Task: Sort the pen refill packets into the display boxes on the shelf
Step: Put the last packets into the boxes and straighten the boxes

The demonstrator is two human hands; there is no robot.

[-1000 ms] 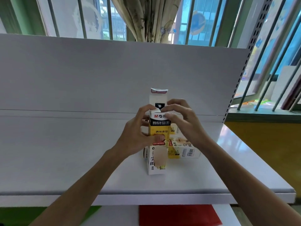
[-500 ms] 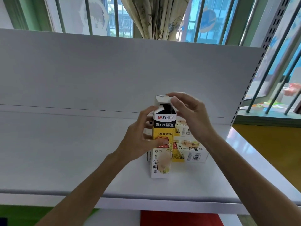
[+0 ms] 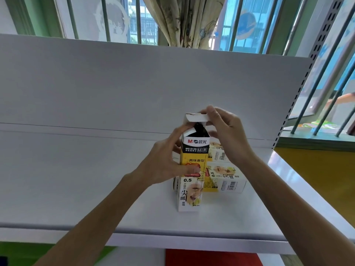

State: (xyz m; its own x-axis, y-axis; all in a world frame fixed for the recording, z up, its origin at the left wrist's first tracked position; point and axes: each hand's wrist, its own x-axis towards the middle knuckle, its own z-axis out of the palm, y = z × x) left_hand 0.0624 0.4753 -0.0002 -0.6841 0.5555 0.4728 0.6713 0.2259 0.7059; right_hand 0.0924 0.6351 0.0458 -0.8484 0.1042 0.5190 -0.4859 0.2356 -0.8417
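A tall yellow, black and white refill box point(image 3: 192, 181) stands upright on the white shelf point(image 3: 76, 189). My left hand point(image 3: 163, 162) grips its left side and front around the middle. My right hand point(image 3: 226, 131) pinches the white top flap point(image 3: 196, 118), which is bent forward over the box's dark open mouth. Two similar boxes point(image 3: 224, 179) lie on their sides right behind and to the right of the standing one, partly hidden by my right wrist.
The shelf's white back panel point(image 3: 134, 89) rises behind the boxes, with a perforated upright point(image 3: 299, 93) at its right end. Barred windows and a curtain stand beyond. A red sheet point(image 3: 207, 258) shows on the level below the shelf edge.
The top flap stood straight up a second ago; my right hand has folded it forward and down over the opening. The left hand keeps its grip on the box.
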